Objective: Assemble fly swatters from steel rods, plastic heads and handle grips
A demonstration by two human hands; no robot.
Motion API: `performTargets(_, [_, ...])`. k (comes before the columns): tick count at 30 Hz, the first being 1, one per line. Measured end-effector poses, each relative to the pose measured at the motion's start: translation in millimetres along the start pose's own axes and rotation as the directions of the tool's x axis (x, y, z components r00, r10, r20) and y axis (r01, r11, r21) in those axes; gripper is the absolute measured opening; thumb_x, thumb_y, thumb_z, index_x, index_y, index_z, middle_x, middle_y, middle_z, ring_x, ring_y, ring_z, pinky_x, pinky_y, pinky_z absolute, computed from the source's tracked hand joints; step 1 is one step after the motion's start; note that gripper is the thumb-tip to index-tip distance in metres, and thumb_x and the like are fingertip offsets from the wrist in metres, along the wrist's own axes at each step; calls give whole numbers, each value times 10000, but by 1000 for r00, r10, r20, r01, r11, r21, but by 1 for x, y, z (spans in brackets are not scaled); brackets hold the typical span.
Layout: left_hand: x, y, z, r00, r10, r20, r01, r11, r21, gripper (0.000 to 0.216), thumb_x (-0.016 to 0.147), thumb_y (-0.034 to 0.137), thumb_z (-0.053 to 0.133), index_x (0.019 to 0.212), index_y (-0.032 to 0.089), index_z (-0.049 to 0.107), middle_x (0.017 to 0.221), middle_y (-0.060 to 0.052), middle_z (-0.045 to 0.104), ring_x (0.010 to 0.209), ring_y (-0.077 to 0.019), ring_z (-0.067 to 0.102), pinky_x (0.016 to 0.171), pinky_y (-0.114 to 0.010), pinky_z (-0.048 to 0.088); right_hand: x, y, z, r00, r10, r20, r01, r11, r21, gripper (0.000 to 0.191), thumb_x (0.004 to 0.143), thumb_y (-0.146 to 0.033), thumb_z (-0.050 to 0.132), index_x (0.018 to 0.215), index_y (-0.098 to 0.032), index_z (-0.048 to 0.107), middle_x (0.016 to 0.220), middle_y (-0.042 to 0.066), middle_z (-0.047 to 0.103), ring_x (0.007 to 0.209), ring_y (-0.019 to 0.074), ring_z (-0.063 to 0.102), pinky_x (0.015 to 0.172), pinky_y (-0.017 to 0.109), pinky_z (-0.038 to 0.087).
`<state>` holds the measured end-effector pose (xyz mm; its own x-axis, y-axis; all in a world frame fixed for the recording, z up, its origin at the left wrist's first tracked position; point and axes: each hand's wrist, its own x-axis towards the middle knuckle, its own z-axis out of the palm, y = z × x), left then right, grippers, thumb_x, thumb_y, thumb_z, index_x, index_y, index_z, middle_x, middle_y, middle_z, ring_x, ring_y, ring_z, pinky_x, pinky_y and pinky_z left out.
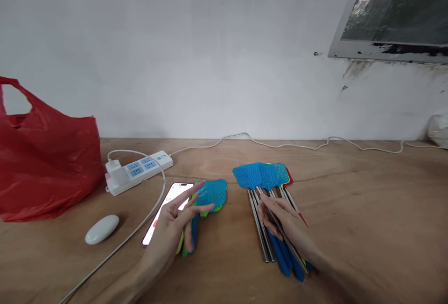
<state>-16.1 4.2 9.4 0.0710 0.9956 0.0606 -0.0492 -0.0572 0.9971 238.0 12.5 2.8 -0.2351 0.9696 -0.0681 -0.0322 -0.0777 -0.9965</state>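
Right hand (pixel 282 217): thumb and fingers pinch a metal rod (pixel 294 252), slanting from 11 to 5 o'clock. Its upper end lies among other shafts; whether it joins a head cannot be told. Just beside, at 8 o'clock, two loose rods (pixel 260 229) lie side by side. Right swatters (pixel 248 176) are fanned under and around this hand: heads at 11 to 12 o'clock, blue on top, yellow and red edges partly covered; blue handles at 6 o'clock. Exact count unclear, owing to overlap.

Left hand (pixel 178 217): fingers spread, apparently gripping nothing. Contact with the left swatters (pixel 214 191) cannot be judged. Their heads lie at 2 o'clock, blue over green; the handles are partly hidden by the fingers.

Phone (pixel 171 196), at 10 o'clock, is partly covered by this hand; screen digits barely legible. Farther out from it: power strip (pixel 154 166) at 11, white oval object (pixel 102 229) at 9, red bag (pixel 52 169) at 10, cut off by the frame edge, contents not visible. Table (pixel 367 229): brown. Pale bundle (pixel 439 130), at 2 o'clock from the right hand, cropped, unidentifiable.
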Motion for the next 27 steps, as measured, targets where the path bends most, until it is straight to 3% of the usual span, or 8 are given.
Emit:
performTargets(4, [1,0,-1,999,-4,38,4,1000,6,500,843,361,619,1285,132,670,445,8,676,1010,-303,732,1189,-489,253,0,-1,-1,999,15,-50,-13,999,38,600,810,-689,622,538,-154,626,433,-74,323,387,50,247,392,217,156])
performTargets(6, [3,0,0,998,-28,59,28,1000,5,420,884,442,587,1159,165,742,735,-55,791,1031,-316,714,1137,-508,343,0,-2,-3,997,10,-76,0,990,138,537,785,-650,687,585,-153,651,464,-91,282,411,45,204,388,202,158])
performTargets(9, [7,-1,2,998,-35,60,31,997,70,456,923,533,500,814,218,810,1216,-78,730,1240,-338,582,1109,-485,397,-1,-4,-4,996,40,-76,-17,961,277,402,764,-572,763,749,-179,678,512,-87,381,418,41,276,375,168,200])
performTargets(14, [9,-7,-6,989,53,138,-79,978,191,520,848,460,525,362,306,626,858,-71,790,1298,-321,507,1191,-469,282,1,-5,-3,999,43,9,-44,962,270,416,725,-557,802,786,-164,680,581,-10,621,436,80,530,347,150,295])
performTargets(17, [8,-7,-7,988,54,141,-86,971,224,533,878,463,487,411,279,664,890,-70,780,1182,-316,578,1143,-471,342,2,-3,-2,1000,24,-1,-23,961,277,414,704,-542,822,770,-158,683,615,22,682,476,107,607,368,152,368])
performTargets(20, [3,-5,-1,989,38,146,-79,953,291,455,959,497,438,819,226,776,1032,-66,743,1031,-271,626,960,-402,472,1,-2,-2,1000,-10,19,5,969,246,399,735,-526,809,816,-148,713,667,47,722,530,120,653,403,159,420])
performTargets(23, [-7,-2,7,958,14,288,-142,891,430,398,987,522,451,1183,229,636,943,-30,696,877,-214,619,781,-318,478,0,0,-1,996,-48,72,33,981,191,385,783,-517,777,863,-144,718,705,65,741,599,144,691,451,178,468])
performTargets(27, [-16,-3,15,887,5,461,-300,765,570,305,1023,467,426,972,224,604,747,30,579,703,-159,546,642,-259,386,-1,4,3,989,-107,100,94,987,127,374,806,-521,753,881,-169,653,738,60,752,644,168,705,516,226,522])
